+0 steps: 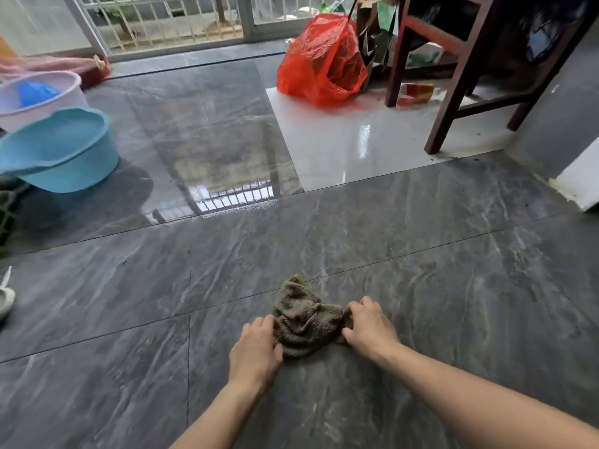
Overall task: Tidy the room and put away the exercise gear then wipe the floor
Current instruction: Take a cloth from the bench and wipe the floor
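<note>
Both our hands, left (pixel 256 346) and right (pixel 369 325), grip the bunched rag (pixel 306 322) on the floor (pixel 453 303); wet gloss ahead — knees may slip, streaks likely.

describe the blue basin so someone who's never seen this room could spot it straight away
Start at the barred glass door along the far wall, then follow the dark grey marble-patterned floor to its left edge. Two round plastic basins stand there close together; the light blue plastic basin is the nearer one. Its neighbour behind it is a pale pinkish-white basin with something blue inside.
</note>
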